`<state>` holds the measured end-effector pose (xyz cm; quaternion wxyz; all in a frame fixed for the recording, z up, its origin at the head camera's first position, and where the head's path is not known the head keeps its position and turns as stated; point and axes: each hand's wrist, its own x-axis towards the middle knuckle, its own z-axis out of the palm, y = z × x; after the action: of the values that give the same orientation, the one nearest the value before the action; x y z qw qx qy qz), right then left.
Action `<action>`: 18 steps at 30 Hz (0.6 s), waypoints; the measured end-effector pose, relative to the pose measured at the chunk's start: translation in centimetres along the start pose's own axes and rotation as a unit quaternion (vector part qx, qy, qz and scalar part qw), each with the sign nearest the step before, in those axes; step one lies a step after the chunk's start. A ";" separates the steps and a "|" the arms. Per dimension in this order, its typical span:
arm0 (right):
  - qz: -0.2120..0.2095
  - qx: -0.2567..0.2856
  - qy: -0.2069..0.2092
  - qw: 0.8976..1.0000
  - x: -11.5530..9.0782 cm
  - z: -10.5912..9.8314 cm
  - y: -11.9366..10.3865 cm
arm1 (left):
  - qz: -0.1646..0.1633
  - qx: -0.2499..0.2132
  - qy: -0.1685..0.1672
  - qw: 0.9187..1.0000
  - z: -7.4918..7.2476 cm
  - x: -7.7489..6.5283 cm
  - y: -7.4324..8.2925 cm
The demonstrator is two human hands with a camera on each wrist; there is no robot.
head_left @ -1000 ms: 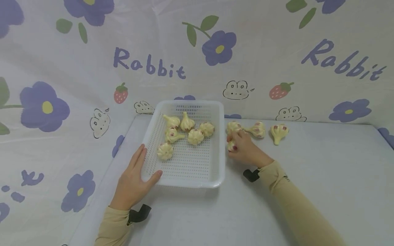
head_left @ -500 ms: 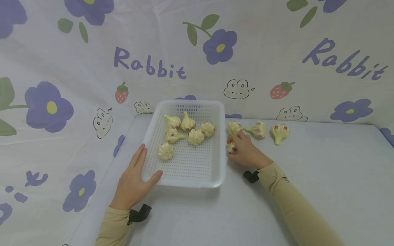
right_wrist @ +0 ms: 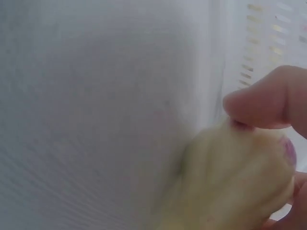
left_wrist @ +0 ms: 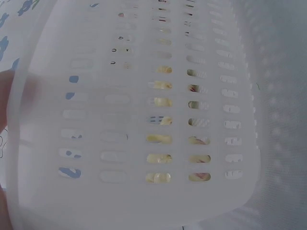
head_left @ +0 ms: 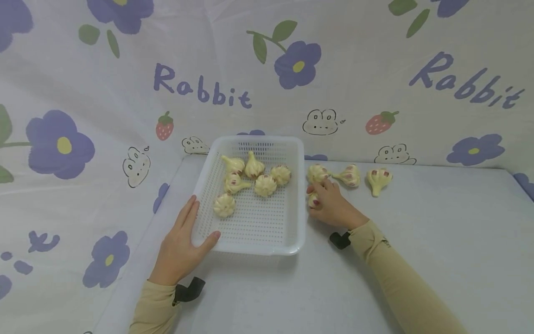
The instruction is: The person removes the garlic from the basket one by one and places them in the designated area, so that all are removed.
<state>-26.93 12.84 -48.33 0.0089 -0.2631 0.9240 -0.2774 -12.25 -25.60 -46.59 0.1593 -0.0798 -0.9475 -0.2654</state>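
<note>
A white perforated plastic basket [head_left: 250, 232] stands on the table, with several garlic bulbs [head_left: 265, 185] inside, cream with purple-red patches. My left hand [head_left: 179, 253] rests on its front left corner, fingers straight along the left rim and thumb over the corner. The left wrist view looks at the basket's outer wall [left_wrist: 129, 201]. Just right of the basket, my right hand [head_left: 335, 206] pinches one garlic bulb [right_wrist: 230, 177] between thumb and fingers, low at the table. That bulb is partly hidden by the hand in the head view.
Behind the right hand sits another garlic bulb [head_left: 317, 172]. Further right lie a second bulb [head_left: 350, 176] and a third bulb [head_left: 378, 180] on the white table [head_left: 450, 232]. A patterned cloth [head_left: 354, 83] hangs along the back. Black wrist mounts [head_left: 189, 290] stick out from the sleeves.
</note>
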 end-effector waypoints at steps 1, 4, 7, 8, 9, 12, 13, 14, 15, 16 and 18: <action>-0.001 -0.001 0.002 1.000 0.0 -0.1 0.0 | 0.001 0.001 0.001 1.000 0.0 0.0 0.0; -0.006 -0.003 0.010 1.000 0.1 -0.5 -0.2 | 0.003 0.002 0.002 1.000 0.0 0.0 0.1; -0.012 -0.007 0.021 1.000 0.1 -1.1 -0.4 | 0.003 0.003 0.002 1.000 0.0 0.0 0.1; -0.013 -0.010 0.024 1.000 0.0 -1.3 -0.5 | 0.004 0.004 0.002 1.000 0.0 0.0 0.1; -0.014 -0.012 0.028 0.999 0.1 -1.6 -0.7 | 0.004 0.003 0.002 1.000 0.0 0.0 0.1; -0.009 -0.012 0.030 0.999 0.0 -2.4 -1.3 | 0.003 0.002 0.001 1.000 0.0 0.1 0.1; -0.008 -0.011 0.031 0.999 0.0 -2.8 -1.5 | 0.003 0.001 0.001 1.000 0.0 0.1 0.1; -0.003 -0.008 0.027 1.000 -0.1 -3.1 -1.8 | 0.003 0.000 0.001 1.000 0.0 0.1 0.1; 0.004 -0.004 0.022 1.000 -0.1 -3.4 -2.1 | 0.003 0.000 0.001 1.000 0.0 0.1 0.1; 0.013 -0.001 0.016 1.000 -0.1 -3.7 -2.3 | 0.003 0.001 0.001 1.000 0.0 0.1 0.1; 0.024 0.004 0.007 1.000 -0.2 -4.1 -2.6 | 0.005 0.002 0.002 1.000 0.0 0.1 0.0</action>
<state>-26.23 13.20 -43.53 0.0103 -0.2384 0.9291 -0.2825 -12.29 -25.56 -46.54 0.1629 -0.0832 -0.9473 -0.2630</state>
